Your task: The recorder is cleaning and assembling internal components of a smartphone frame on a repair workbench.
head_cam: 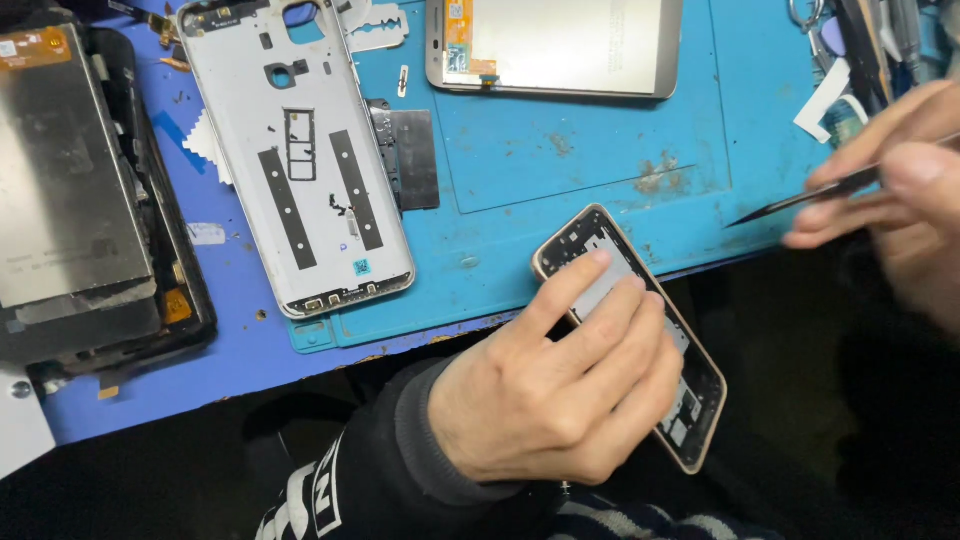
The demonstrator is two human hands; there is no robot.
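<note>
the left hand (560,395) is wrapped around an opened phone frame (640,330) with a pale gold rim, fingers laid across its upper face, holding it tilted over the near edge of the blue work mat (600,160). the right hand (900,190), blurred, pinches dark tweezers (810,195) whose tip points left above the mat, apart from the frame. on the mat lie a grey back cover (300,150), a screen panel (560,45) and, far left, a dark disassembled phone (90,200).
</note>
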